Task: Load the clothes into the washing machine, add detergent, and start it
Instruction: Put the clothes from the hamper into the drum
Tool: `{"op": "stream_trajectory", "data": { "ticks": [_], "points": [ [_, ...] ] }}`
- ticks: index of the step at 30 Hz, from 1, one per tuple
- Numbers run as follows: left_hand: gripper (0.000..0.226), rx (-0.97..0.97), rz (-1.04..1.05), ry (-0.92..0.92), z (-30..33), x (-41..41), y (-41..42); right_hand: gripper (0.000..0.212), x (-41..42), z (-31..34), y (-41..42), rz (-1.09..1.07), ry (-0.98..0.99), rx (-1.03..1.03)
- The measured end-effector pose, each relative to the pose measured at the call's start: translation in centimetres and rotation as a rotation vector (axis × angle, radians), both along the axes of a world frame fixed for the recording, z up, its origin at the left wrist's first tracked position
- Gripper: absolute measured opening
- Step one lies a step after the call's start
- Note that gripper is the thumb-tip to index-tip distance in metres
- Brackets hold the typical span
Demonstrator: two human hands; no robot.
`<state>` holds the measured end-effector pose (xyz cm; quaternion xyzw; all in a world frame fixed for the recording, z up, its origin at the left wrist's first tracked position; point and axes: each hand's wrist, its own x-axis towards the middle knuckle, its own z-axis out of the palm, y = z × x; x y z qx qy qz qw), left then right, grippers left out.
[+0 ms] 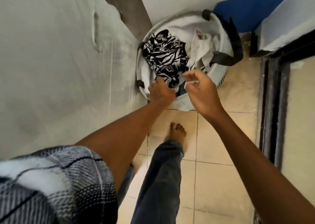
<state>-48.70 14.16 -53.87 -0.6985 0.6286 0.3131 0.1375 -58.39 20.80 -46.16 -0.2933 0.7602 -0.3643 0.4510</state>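
Note:
A white laundry basket (216,74) with black handles stands on the floor against the wall. Inside lie a black-and-white patterned garment (163,55) and crumpled white clothes (201,48). My left hand (160,91) reaches into the basket's near side, its fingers curled down into the near edge of the patterned garment. My right hand (202,91) hovers above the basket's near rim with loosely curled fingers and holds nothing. A large pale covered appliance (56,62), likely the washing machine, fills the left side.
Beige tiled floor (213,138) runs between the appliance and a dark door frame (274,104) on the right. A blue mat (250,11) lies behind the basket. My bare foot (177,133) and jeans leg stand just short of the basket.

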Motion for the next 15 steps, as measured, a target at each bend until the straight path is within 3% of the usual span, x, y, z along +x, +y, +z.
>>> {"op": "stream_trajectory", "data": {
  "ticks": [4,8,10,13,15],
  "points": [
    [0.067,-0.147,-0.242,-0.112,-3.1,-2.1,-4.2,0.029,-0.5,-1.8,-2.5,-0.022,-0.058,-0.049],
    [0.12,-0.048,-0.447,-0.251,-6.4,-3.4,-9.6,0.026,-0.4,-3.3,-2.3,-0.072,-0.114,-0.025],
    [0.133,-0.038,-0.592,-0.384,-7.8,-3.5,-12.0,0.022,-0.6,-3.4,-1.6,-0.115,-0.182,-0.038],
    [0.128,0.081,-0.689,-0.467,-10.0,-3.0,-14.1,0.018,-0.7,-3.5,-1.1,-0.172,-0.246,-0.06],
    [0.105,0.191,-0.629,-0.319,-11.1,-2.6,-14.2,0.02,-0.7,-3.9,-1.2,-0.191,-0.257,-0.05]
  ]
}}
